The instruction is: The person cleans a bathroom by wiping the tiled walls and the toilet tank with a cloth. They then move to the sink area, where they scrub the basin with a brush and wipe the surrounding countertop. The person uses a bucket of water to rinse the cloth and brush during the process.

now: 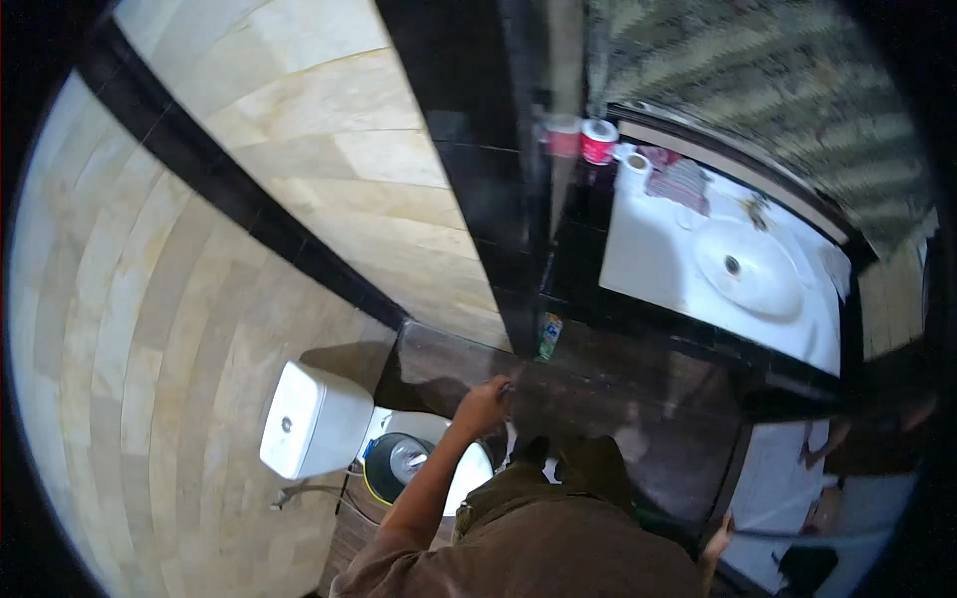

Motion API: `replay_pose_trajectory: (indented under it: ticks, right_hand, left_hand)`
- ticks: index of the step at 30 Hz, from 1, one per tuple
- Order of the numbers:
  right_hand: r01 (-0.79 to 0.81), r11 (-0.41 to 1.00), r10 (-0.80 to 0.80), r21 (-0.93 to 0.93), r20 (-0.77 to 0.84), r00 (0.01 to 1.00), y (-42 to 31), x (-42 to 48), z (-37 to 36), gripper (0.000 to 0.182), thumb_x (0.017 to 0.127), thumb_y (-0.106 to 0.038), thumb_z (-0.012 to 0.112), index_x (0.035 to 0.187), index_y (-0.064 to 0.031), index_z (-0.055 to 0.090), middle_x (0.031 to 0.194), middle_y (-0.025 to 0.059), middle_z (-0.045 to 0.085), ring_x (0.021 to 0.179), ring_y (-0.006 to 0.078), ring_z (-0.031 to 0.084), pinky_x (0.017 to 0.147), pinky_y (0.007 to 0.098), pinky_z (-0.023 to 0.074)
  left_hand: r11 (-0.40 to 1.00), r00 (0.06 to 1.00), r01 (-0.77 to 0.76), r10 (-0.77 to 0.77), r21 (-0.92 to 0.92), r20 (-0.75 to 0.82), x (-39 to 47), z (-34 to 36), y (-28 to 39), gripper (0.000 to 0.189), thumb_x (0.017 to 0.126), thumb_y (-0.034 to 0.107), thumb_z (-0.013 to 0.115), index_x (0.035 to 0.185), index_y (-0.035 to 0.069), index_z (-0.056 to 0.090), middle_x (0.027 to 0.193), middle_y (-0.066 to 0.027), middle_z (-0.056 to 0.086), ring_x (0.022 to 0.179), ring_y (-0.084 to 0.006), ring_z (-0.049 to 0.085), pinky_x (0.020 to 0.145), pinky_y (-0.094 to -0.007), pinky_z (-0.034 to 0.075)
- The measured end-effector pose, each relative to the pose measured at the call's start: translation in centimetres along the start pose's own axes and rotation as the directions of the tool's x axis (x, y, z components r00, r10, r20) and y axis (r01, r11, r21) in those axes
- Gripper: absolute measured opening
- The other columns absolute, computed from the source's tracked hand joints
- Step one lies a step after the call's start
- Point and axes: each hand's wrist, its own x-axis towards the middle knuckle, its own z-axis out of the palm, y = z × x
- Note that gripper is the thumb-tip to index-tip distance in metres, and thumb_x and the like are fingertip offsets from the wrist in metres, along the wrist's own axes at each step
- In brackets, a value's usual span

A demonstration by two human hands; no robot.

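Note:
My left hand (482, 410) is held out in front of me with its fingers curled. A small dark thing shows at its fingertips, too blurred to name, and I cannot tell whether it is gripped. Below and left of this hand stands a white toilet (469, 478) with its cistern (318, 422). A dark bucket (380, 478) with a yellow rim is beside the bowl, partly behind my forearm. Inside it is a clear plastic dipper (407, 457). My right hand (716, 544) is low at the right, mostly hidden by my body, near a thin dark bar (800, 535).
A white counter (647, 258) with a washbasin (748, 269) bears a paper roll (635, 172) and a striped cloth (680, 183). A red-wrapped roll (598, 142) stands at its corner. A printed packet (550, 336) rests near the wall. A hose (321, 489) runs beside the toilet.

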Motion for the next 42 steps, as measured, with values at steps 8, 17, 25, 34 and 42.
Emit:
replay_pose_trajectory:
  ticks: [8, 17, 25, 34, 42]
  right_hand:
    - [-0.056, 0.995, 0.052, 0.086, 0.043, 0.998, 8.6, 11.7, -7.5, 0.039, 0.086, -0.040, 0.051, 0.086, -0.0011, 0.050, 0.073, 0.0080, 0.052, 0.066, 0.0189, 0.044, 0.064, 0.0319, 0.0389]
    - [-0.166, 0.985, 0.166, -0.034, 0.397, 0.903, 3.8, 32.8, -6.5, 0.045, 0.089, -0.047, 0.040, 0.064, -0.0087, 0.039, 0.053, 0.0054, 0.043, 0.046, 0.0177, 0.034, 0.048, 0.0332, 0.0343]
    - [-0.164, 0.985, 0.169, -0.049, 0.432, 0.886, -1.0, 47.8, -0.3, 0.043, 0.086, -0.047, 0.043, 0.064, -0.0102, 0.042, 0.054, 0.0048, 0.044, 0.046, 0.0175, 0.036, 0.047, 0.0331, 0.0355]
    - [-0.192, 0.981, 0.182, -0.031, 0.495, 0.850, -3.0, 53.8, 2.7, 0.040, 0.084, -0.047, 0.047, 0.065, -0.0120, 0.045, 0.054, 0.0041, 0.045, 0.045, 0.0172, 0.038, 0.046, 0.0329, 0.0369]
    - [-0.226, 0.971, 0.233, -0.076, 0.504, 0.832, -2.4, 57.4, 1.7, 0.038, 0.081, -0.047, 0.050, 0.066, -0.0135, 0.048, 0.055, 0.0035, 0.047, 0.045, 0.0170, 0.040, 0.044, 0.0328, 0.0381]
  left_hand:
    - [0.990, 0.973, 0.056, -0.025, -0.128, 0.231, 3.7, 5.9, 7.1, 0.022, 0.083, 0.022, 0.052, 0.100, 0.009, 0.056, 0.092, -0.0196, 0.061, 0.089, -0.0360, 0.058, 0.075, -0.0447, 0.045]
    - [0.992, 0.977, 0.101, -0.084, -0.077, 0.196, 10.6, 18.4, 21.1, 0.023, 0.083, 0.023, 0.050, 0.100, 0.008, 0.055, 0.083, -0.0168, 0.063, 0.072, -0.0334, 0.062, 0.069, -0.0452, 0.047]
    - [0.872, 0.774, 0.479, -0.365, -0.101, 0.517, 11.3, 22.5, 38.2, 0.026, 0.090, 0.023, 0.047, 0.113, 0.011, 0.052, 0.080, -0.0149, 0.062, 0.058, -0.0192, 0.063, 0.052, -0.0343, 0.052]
    - [0.972, 0.954, 0.229, -0.213, -0.053, 0.213, 11.3, 29.9, 35.8, 0.029, 0.085, 0.025, 0.050, 0.109, 0.009, 0.053, 0.088, -0.0183, 0.062, 0.082, -0.0369, 0.060, 0.072, -0.0446, 0.047]
    - [0.939, 0.938, 0.343, -0.344, 0.031, 0.033, 7.1, 30.0, 35.0, 0.027, 0.083, 0.024, 0.052, 0.104, 0.007, 0.055, 0.090, -0.0195, 0.062, 0.084, -0.0370, 0.059, 0.072, -0.0445, 0.046]
